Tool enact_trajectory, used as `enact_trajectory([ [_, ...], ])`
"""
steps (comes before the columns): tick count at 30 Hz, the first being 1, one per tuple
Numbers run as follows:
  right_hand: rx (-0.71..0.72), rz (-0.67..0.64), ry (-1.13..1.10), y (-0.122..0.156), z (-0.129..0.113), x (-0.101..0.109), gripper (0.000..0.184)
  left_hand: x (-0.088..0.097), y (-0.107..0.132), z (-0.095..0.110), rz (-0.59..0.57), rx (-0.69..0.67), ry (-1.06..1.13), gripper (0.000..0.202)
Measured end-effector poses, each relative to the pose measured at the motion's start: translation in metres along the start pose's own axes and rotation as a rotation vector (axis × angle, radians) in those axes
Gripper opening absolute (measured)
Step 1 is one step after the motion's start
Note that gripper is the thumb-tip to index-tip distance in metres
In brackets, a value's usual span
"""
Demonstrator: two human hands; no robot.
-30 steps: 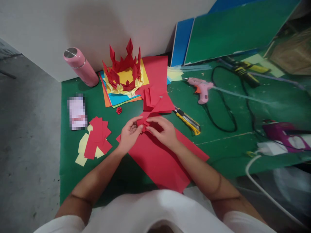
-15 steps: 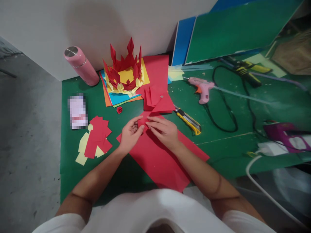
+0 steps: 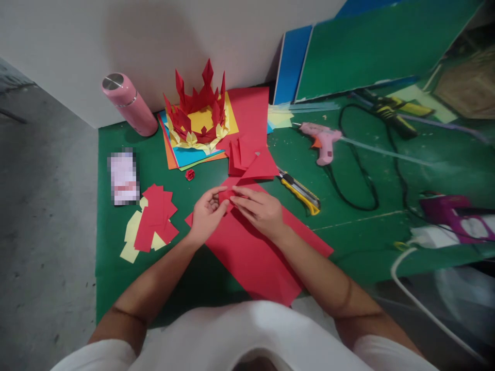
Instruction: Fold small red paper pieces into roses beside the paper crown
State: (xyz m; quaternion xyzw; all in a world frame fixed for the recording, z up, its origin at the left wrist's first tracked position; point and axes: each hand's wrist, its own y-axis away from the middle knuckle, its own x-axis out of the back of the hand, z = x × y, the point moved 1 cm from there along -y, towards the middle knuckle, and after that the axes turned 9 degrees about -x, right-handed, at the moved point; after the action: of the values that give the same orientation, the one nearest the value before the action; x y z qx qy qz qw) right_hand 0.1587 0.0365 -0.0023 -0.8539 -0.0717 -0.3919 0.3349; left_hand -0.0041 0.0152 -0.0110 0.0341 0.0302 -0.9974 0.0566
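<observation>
Between my hands is a small piece of red paper, held just above a large red paper sheet. My left hand pinches its left side between thumb and fingers. From the right, my right hand has its fingertips closed on the same piece; the fingers partly hide its folds. A tiny red paper rose lies beyond my left hand. Folded red papers rest just past the sheet, and a yellow utility knife lies to their right.
A red and yellow paper crown stands on coloured sheets at the back, near a pink bottle. Left are a blurred phone and paper strips. Right, a pink glue gun trails its cord across the green table.
My right fingertips have shifted slightly left on the small red paper. My left hand stays nearly still, and the things on the table have not moved.
</observation>
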Motion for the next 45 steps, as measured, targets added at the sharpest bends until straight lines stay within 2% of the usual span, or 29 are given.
enact_trajectory([
  [11, -0.005, -0.051, 0.012, 0.0018, 0.0027, -0.0012, 0.02, 0.0003, -0.0005, 0.0002, -0.014, -0.01, -0.015, 0.033],
  [17, -0.019, -0.046, -0.069, 0.0019, 0.0022, -0.0006, 0.021, 0.0002, -0.0002, 0.0001, 0.003, -0.025, 0.036, 0.035],
  [21, -0.14, -0.073, -0.244, 0.0009, -0.0008, -0.0009, 0.019, 0.001, 0.0003, 0.0017, 0.017, -0.057, 0.007, 0.033],
  [25, -0.43, 0.02, -0.47, -0.0028, -0.0004, 0.0021, 0.021, 0.0006, 0.0017, 0.0042, 0.009, -0.098, -0.056, 0.033],
  [28, -0.569, -0.03, -0.565, -0.0054, 0.0034, 0.0023, 0.026, -0.0006, 0.0027, 0.0053, -0.013, -0.109, -0.104, 0.03],
  [31, -0.6, -0.115, -0.623, -0.0063, 0.0059, 0.0001, 0.029, -0.0006, 0.0039, 0.0037, -0.032, -0.123, -0.126, 0.028],
  [37, -0.654, -0.177, -0.704, -0.0061, 0.0033, -0.0025, 0.029, 0.0017, 0.0071, -0.002, -0.1, -0.174, -0.21, 0.023],
  [45, -0.687, -0.171, -0.67, -0.0053, -0.0017, -0.0039, 0.031, -0.0002, 0.0086, 0.0003, -0.081, -0.193, -0.158, 0.022],
])
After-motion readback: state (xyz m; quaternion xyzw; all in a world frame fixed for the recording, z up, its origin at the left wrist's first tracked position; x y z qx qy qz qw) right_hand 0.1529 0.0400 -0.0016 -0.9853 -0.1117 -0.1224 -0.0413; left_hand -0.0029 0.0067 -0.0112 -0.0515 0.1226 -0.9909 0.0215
